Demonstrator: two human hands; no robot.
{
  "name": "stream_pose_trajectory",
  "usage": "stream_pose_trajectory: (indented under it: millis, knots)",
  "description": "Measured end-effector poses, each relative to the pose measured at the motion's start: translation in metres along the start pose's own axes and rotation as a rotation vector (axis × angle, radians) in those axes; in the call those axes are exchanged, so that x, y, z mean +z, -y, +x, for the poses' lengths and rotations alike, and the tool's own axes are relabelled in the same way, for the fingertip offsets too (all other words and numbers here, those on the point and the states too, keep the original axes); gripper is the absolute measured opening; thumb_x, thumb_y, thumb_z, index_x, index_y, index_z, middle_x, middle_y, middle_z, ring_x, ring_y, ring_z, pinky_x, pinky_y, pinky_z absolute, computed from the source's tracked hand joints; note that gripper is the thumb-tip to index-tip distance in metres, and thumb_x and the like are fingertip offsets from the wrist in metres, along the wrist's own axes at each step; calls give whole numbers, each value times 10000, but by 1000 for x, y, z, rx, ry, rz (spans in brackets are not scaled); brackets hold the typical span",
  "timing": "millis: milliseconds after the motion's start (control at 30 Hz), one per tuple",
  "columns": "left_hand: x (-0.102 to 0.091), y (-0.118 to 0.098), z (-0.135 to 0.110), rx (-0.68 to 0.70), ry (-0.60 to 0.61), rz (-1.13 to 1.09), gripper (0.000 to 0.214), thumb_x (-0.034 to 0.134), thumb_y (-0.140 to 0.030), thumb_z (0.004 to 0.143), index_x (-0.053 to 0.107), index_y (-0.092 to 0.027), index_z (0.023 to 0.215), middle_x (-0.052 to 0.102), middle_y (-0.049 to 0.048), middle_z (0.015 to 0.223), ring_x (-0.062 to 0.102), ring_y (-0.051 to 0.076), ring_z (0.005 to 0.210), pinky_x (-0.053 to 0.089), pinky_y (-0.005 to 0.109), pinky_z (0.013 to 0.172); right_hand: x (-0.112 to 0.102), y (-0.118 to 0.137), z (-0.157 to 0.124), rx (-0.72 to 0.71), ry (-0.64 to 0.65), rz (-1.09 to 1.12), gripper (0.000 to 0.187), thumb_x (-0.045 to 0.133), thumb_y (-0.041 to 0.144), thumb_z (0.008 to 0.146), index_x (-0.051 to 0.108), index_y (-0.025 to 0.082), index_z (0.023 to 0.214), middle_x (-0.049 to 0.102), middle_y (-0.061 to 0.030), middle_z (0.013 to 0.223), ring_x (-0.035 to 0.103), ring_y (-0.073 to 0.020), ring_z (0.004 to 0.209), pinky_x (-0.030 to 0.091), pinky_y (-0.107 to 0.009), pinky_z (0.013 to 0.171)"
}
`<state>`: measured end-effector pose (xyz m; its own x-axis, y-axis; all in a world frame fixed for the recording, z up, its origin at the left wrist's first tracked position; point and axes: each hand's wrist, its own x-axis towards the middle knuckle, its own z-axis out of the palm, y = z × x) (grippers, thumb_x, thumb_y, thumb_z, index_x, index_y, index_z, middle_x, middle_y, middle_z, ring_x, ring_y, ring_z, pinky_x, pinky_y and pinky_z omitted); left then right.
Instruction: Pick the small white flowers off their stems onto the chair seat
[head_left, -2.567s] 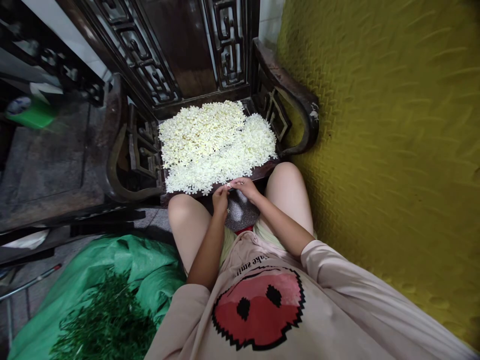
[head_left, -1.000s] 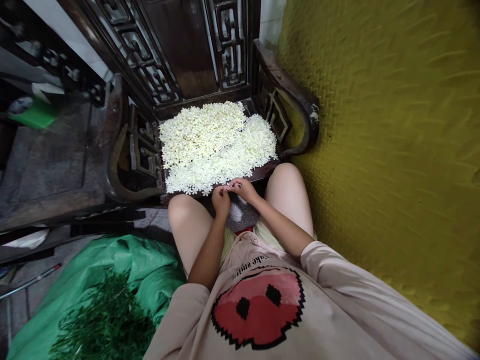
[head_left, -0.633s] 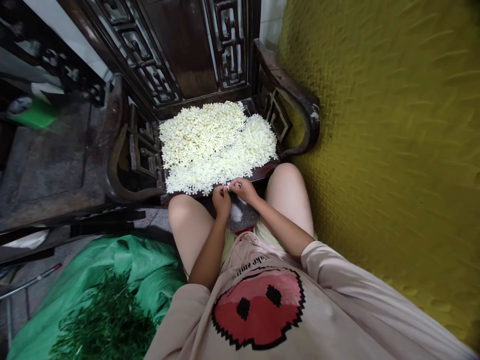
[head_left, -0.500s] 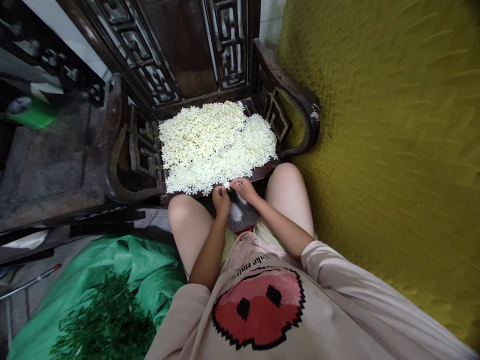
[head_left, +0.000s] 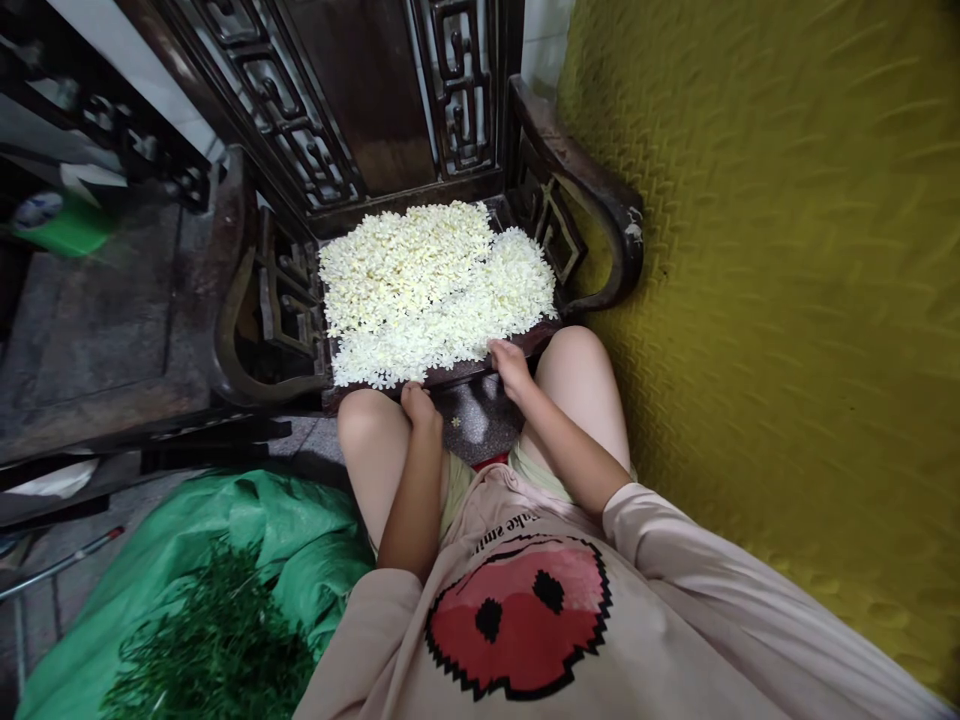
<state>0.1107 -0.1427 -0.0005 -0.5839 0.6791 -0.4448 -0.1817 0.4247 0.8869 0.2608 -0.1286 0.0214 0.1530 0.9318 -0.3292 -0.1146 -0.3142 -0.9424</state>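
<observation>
Many small white and pale yellow flowers [head_left: 409,285] lie spread in a thick layer on the seat of a dark wooden armchair [head_left: 397,120]. My left hand [head_left: 420,404] is closed near the seat's front edge, above my left knee, its fingers curled together. Further right, my right hand [head_left: 510,368] is pinched at the front border of the flower layer. What either hand holds is too small or hidden to make out. A single small flower [head_left: 455,422] shows in the gap between and below my hands; whether it hangs, falls or lies on the floor I cannot tell.
At the lower left stands a green sack [head_left: 240,500] with leafy green stems [head_left: 217,640] on it. A dark wooden table [head_left: 97,310] on the left carries a roll of green tape [head_left: 64,225]. A yellow textured surface [head_left: 772,300] rises on the right.
My hands have moved apart, the left one to the left and the right one to the right. The white flower between my fingertips is gone from there; a flower now shows lower in the gap.
</observation>
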Motion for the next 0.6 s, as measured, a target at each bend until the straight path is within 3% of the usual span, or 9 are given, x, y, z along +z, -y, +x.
stream_pose_trajectory:
  millis: [100,233,433,600]
  knots:
    - [-2,-2,3,-4,80,-58,144,399,-295,711,454,-165,684,477,-24,645,409,50,491,318,201,516,-9,9,2,68,-58,170,331,592,484,634,521,176,732,294,85,464,237,-58,414,210,-221,439]
    - [3,3,-8,-38,145,-31,244,456,-402,678,478,-166,733,511,-18,660,447,61,496,333,215,522,-5,11,-8,208,134,256,321,656,440,595,491,186,699,251,108,461,173,-36,377,200,-212,418]
    - [2,-4,-15,-41,392,-72,280,481,-456,688,468,-184,754,621,54,851,596,140,735,400,256,616,0,11,-18,296,406,272,279,669,375,612,488,170,665,407,93,512,232,-10,368,315,-193,464]
    - [2,-9,-19,-11,531,-70,262,511,-438,704,463,-183,737,632,68,893,610,162,815,416,262,644,1,9,-17,349,358,164,212,636,344,658,534,159,672,463,78,488,233,-8,339,339,-194,448]
